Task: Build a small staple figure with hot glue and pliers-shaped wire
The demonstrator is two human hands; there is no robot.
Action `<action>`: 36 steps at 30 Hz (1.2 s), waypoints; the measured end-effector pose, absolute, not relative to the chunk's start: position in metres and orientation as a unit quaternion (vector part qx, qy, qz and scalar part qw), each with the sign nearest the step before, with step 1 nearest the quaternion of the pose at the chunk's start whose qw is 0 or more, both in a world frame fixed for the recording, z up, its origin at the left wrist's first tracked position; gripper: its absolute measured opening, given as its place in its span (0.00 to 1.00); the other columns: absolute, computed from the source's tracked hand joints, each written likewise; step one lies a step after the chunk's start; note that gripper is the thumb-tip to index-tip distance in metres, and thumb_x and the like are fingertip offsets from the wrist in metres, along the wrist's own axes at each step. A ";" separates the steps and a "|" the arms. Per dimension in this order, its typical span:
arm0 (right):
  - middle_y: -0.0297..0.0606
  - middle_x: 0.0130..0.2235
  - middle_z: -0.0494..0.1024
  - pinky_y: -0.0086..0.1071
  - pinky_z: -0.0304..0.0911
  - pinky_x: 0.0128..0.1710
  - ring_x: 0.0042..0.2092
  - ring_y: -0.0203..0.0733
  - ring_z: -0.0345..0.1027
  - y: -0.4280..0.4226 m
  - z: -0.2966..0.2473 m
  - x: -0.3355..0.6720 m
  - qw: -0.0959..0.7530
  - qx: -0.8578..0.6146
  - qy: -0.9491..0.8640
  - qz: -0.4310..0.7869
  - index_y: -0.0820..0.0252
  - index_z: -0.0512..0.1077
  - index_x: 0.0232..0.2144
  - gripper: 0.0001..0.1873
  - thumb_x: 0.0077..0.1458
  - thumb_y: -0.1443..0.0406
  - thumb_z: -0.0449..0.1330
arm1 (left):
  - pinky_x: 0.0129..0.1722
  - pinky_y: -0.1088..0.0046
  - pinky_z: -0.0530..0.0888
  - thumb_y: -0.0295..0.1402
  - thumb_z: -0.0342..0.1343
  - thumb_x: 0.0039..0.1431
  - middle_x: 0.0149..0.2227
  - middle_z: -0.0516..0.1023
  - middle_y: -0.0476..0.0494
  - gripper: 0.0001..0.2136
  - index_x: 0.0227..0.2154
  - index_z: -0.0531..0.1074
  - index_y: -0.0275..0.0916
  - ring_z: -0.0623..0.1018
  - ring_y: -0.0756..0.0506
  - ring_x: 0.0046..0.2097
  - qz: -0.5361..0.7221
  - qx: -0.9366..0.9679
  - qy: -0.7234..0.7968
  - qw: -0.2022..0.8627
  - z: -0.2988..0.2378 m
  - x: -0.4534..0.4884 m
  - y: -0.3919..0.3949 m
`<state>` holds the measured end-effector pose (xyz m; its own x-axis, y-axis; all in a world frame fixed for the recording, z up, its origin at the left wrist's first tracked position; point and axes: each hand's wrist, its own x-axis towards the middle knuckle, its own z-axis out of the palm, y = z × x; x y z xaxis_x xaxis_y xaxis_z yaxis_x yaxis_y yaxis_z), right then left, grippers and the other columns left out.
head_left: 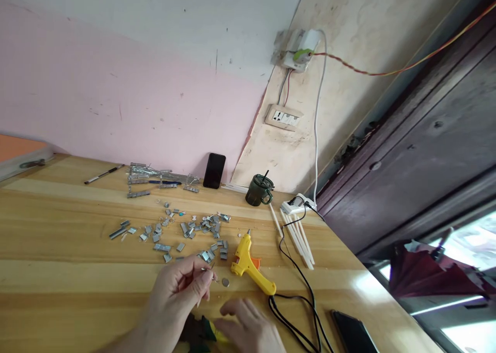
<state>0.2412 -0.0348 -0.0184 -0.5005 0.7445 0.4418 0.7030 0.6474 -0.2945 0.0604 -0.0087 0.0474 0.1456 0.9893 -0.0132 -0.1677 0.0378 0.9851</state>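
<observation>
My left hand [184, 293] is closed in a pinch above the table. A thin, small piece sticks out past its fingertips, too small to name. Beside it, lower down, my right hand [250, 328] is blurred by motion, so its grip does not show. Just left of the right fingers is a dark thing with green and yellow parts [209, 328], partly hidden by both hands. A small round silver disc [225, 282] lies on the table just right of the left fingertips. Close by rests a yellow glue gun [248, 264], its nozzle pointing away from me.
Small grey metal pieces [189, 229] lie scattered beyond my hands. Farther back are metal strips with wires [151, 174], a pen [104, 174], an upright phone [214, 170] and a dark mug [259, 190]. White glue sticks [300, 239], a power strip [296, 204], black cable [300, 267] and another phone [352, 332] are to the right.
</observation>
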 end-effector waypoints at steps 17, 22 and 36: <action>0.33 0.19 0.70 0.26 0.59 0.24 0.23 0.35 0.63 -0.022 0.054 0.217 0.462 -0.386 -0.791 0.110 0.59 0.61 0.18 0.12 0.48 0.74 0.55 | 0.21 0.77 0.57 0.43 0.60 0.48 0.17 0.61 0.54 0.14 0.17 0.71 0.37 0.60 0.52 0.23 0.479 0.514 0.437 0.561 0.040 0.071 -0.022; 0.30 0.19 0.66 0.26 0.58 0.23 0.22 0.34 0.60 -0.024 0.048 0.216 0.470 -0.411 -0.765 0.158 0.58 0.61 0.17 0.12 0.48 0.73 0.55 | 0.20 0.77 0.57 0.43 0.61 0.47 0.17 0.62 0.54 0.15 0.17 0.71 0.37 0.61 0.51 0.22 0.474 0.507 0.448 0.564 0.045 0.070 -0.022; 0.29 0.23 0.66 0.28 0.55 0.29 0.28 0.34 0.58 -0.015 0.064 0.234 0.345 -0.434 -0.656 0.512 0.60 0.69 0.21 0.08 0.48 0.63 0.61 | 0.21 0.76 0.58 0.36 0.60 0.44 0.15 0.66 0.53 0.11 0.14 0.68 0.38 0.63 0.51 0.20 0.417 0.531 0.465 0.573 0.055 0.066 -0.018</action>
